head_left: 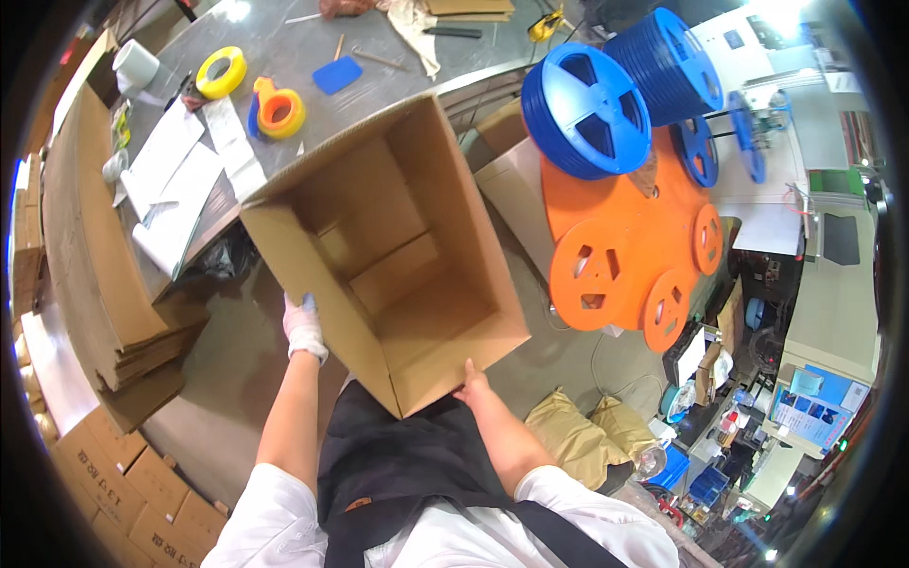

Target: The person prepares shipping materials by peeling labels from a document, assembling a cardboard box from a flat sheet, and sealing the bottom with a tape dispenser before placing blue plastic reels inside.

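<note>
An open cardboard box [440, 327] is tilted toward me in front of my apron, and nothing shows inside it. My left hand [303, 328], in a white glove, grips the box's left side, with fingers partly hidden against the wall. The bare right hand [471, 383] holds the near right edge, its thumb on the rim and its other fingers out of sight. The box's far left corner reaches the edge of the grey metal table [294, 47].
Tape rolls [222, 73], a blue scraper [337, 75] and white label sheets [189, 180] lie on the table. Blue reels [587, 109] and an orange reel stand [620, 213] are on the right. Flattened cardboard [95, 256] leans at left; tan sacks [578, 435] sit on the floor.
</note>
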A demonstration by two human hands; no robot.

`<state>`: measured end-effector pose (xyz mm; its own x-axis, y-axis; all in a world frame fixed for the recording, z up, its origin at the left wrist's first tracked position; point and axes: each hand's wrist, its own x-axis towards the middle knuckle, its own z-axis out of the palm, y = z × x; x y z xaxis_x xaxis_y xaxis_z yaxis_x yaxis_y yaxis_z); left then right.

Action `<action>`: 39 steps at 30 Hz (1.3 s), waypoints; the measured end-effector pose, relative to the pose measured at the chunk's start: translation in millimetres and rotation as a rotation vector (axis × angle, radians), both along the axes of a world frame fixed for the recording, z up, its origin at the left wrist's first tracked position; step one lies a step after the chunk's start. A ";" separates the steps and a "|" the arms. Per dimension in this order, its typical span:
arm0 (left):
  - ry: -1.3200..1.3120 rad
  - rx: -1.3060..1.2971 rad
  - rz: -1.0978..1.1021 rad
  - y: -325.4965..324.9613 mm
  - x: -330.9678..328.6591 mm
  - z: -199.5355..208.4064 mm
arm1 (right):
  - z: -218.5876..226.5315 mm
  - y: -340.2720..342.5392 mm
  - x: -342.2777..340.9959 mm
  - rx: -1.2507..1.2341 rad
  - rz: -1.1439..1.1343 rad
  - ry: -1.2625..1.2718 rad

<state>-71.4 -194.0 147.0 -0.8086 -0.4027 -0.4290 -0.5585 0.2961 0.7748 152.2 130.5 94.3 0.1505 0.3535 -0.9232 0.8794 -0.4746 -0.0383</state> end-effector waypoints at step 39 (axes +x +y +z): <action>-0.097 0.152 0.013 208.9 94.1 226.2 | 448.3 305.0 -255.5 -0.756 -0.186 1.501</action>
<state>22.7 14.9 373.3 -0.7558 -0.3372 -0.5613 -0.6357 0.1723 0.7525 -103.3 435.5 542.6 -0.9675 -0.1221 -0.2216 0.2142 -0.8616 -0.4601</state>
